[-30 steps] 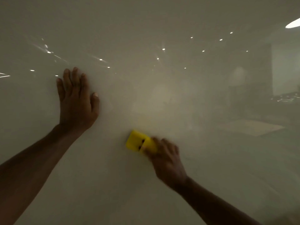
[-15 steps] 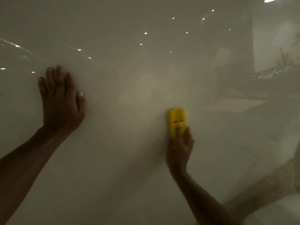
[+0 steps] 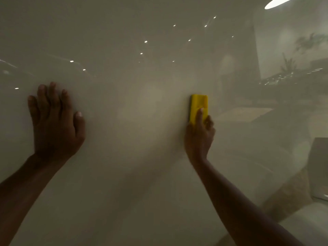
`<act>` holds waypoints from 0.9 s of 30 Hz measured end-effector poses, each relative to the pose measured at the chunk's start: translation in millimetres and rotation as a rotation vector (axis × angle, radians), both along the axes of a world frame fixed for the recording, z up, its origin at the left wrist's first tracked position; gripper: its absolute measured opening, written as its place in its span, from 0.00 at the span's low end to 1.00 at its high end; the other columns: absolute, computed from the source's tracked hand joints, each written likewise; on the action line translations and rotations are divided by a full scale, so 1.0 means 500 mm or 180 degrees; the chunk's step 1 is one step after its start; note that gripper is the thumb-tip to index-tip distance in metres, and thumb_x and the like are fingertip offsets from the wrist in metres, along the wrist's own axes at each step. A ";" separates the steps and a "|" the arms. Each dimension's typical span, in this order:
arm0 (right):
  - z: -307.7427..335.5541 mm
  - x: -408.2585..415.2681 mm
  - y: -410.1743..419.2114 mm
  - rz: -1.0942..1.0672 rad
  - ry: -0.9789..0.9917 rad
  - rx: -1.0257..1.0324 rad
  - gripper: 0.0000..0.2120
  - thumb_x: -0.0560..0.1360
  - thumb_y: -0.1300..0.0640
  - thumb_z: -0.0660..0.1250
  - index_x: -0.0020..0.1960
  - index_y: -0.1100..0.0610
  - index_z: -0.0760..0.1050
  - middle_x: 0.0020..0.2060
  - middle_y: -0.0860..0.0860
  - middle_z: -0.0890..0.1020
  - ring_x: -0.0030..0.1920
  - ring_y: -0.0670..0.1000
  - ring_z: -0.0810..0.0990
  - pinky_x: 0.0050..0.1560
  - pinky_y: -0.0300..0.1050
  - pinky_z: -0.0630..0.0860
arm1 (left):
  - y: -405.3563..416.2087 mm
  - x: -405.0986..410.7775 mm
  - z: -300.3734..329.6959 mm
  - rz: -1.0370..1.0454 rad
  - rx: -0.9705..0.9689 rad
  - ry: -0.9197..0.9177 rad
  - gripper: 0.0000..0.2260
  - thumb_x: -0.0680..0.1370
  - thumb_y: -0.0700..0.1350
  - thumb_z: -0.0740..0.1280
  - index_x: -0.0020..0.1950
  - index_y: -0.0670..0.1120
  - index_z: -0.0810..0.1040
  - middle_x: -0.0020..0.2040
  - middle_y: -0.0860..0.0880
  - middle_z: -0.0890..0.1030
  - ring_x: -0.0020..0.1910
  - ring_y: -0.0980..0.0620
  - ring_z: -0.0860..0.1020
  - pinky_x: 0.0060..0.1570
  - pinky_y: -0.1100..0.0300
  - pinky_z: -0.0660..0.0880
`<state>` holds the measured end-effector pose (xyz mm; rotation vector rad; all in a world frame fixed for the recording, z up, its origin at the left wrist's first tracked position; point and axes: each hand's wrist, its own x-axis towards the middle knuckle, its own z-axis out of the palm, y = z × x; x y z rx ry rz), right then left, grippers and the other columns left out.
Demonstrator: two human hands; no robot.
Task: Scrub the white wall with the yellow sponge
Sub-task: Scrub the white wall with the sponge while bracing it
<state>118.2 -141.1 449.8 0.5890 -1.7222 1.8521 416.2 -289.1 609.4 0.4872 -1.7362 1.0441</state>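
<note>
The glossy white wall [image 3: 134,157] fills almost the whole view and mirrors dim room lights. A yellow sponge [image 3: 198,105] stands upright against it, right of centre. My right hand [image 3: 199,137] grips the sponge's lower half from below, one finger lying up its face. My left hand [image 3: 55,121] rests flat on the wall to the left, fingers spread and pointing up, holding nothing.
Reflections of ceiling spots [image 3: 145,41] and a plant [image 3: 287,64] show in the wall's upper part. At the lower right, a dark object [image 3: 319,166] and a pale ledge [image 3: 305,226] border the wall.
My right hand has swept the sponge from low centre to the right and turned it upright, then held it about there. My left hand has stayed pressed on the wall.
</note>
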 end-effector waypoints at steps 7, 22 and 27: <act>-0.067 0.063 0.004 0.0252 0.3232 0.1275 0.24 0.80 0.53 0.63 0.74 0.40 0.65 0.71 0.55 0.70 0.62 0.62 0.73 0.50 0.53 0.70 | 0.001 -0.001 -0.003 -0.0063 0.0046 -0.0012 0.26 0.83 0.48 0.52 0.78 0.36 0.61 0.80 0.31 0.58 0.80 0.29 0.53 0.79 0.34 0.44; -0.210 0.277 -0.085 0.0548 0.2537 0.0813 0.26 0.80 0.55 0.63 0.75 0.40 0.63 0.73 0.54 0.70 0.65 0.64 0.74 0.61 0.57 0.71 | -0.009 0.008 -0.012 -0.0092 0.0033 -0.0060 0.26 0.84 0.48 0.53 0.78 0.36 0.61 0.80 0.31 0.58 0.81 0.31 0.52 0.79 0.35 0.43; -0.343 0.247 -0.069 0.0928 0.3053 0.1273 0.25 0.78 0.53 0.69 0.72 0.38 0.68 0.71 0.50 0.73 0.65 0.60 0.74 0.65 0.56 0.70 | -0.012 0.020 -0.045 -0.0120 0.0091 -0.0212 0.26 0.84 0.49 0.53 0.79 0.36 0.62 0.81 0.31 0.57 0.81 0.30 0.52 0.79 0.34 0.45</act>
